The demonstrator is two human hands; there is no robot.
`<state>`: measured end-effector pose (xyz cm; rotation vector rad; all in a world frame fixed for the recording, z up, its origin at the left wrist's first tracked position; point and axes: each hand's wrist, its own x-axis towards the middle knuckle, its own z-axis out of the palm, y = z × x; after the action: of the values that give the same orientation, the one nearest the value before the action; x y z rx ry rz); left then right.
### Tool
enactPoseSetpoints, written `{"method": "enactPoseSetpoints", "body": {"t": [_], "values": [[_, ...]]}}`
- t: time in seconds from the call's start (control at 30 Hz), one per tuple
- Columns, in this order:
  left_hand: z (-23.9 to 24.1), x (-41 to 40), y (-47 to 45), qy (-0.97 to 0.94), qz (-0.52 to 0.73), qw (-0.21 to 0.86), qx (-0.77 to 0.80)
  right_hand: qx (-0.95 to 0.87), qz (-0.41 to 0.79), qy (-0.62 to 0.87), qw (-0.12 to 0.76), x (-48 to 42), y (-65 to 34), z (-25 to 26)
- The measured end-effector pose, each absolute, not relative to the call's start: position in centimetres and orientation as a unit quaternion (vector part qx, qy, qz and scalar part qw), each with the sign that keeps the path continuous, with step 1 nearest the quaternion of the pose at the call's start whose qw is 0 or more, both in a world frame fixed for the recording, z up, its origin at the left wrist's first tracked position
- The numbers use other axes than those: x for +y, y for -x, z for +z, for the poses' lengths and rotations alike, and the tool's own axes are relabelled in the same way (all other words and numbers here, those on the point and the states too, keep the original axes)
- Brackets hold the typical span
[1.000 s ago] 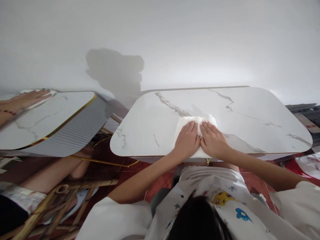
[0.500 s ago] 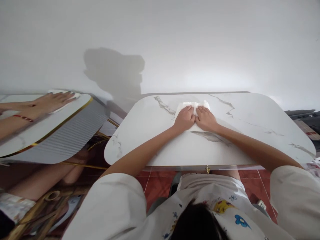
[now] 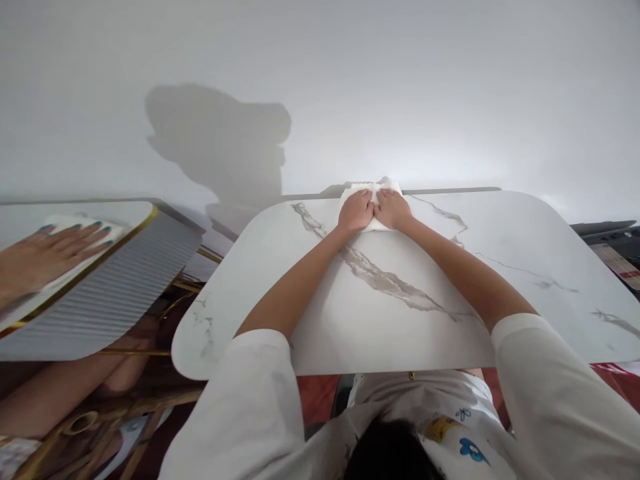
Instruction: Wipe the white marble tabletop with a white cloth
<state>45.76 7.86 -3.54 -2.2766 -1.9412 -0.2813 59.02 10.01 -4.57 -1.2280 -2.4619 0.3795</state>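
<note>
A folded white cloth (image 3: 376, 225), perhaps a wipe, lies at the far edge of a white marble-patterned tabletop (image 3: 325, 313), close to the wall. My left hand (image 3: 357, 211) rests flat on the cloth's left half, fingers stretched forward. Beside it my right hand (image 3: 393, 209) presses flat on the right half, thumbs nearly touching. Both palms cover much of the cloth, and its far edge shows beyond my fingertips. Both arms reach out over the table.
At left, another person's hand (image 3: 60, 253) lies on a white cloth (image 3: 113, 233) on a second gold-edged table (image 3: 135, 213). A pale wall (image 3: 400, 87) with a shadow stands behind both tables. Dark items (image 3: 613, 233) are at the far right.
My hands have pushed the cloth forward and slightly left, from mid-table to the far edge. The other person's hand has moved their cloth nearer and to the left.
</note>
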Motion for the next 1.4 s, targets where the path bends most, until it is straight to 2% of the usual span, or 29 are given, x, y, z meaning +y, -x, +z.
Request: {"method": "enactPoseSetpoints", "body": {"t": [0.33, 0.73, 0.97, 1.4], "values": [[-3.9, 9.2, -48.0, 0.751, -0.073, 0.087, -0.651, -0.878, 0.122, 0.417, 0.202, 12.2, -60.8, -6.2], [-4.4, 9.5, -52.0, 0.769, -0.107, 0.051, -0.628, -0.858, 0.090, 0.467, 0.193, 12.1, -64.5, -6.9], [-3.6, 4.0, -54.0, 0.762, -0.069, 0.048, -0.642, -0.865, 0.097, 0.460, 0.173, 6.5, -66.5, -6.0], [-1.3, -11.7, -56.3, 0.778, -0.057, 0.013, -0.626, -0.881, 0.083, 0.439, 0.156, -9.5, -70.2, -2.9]]}}
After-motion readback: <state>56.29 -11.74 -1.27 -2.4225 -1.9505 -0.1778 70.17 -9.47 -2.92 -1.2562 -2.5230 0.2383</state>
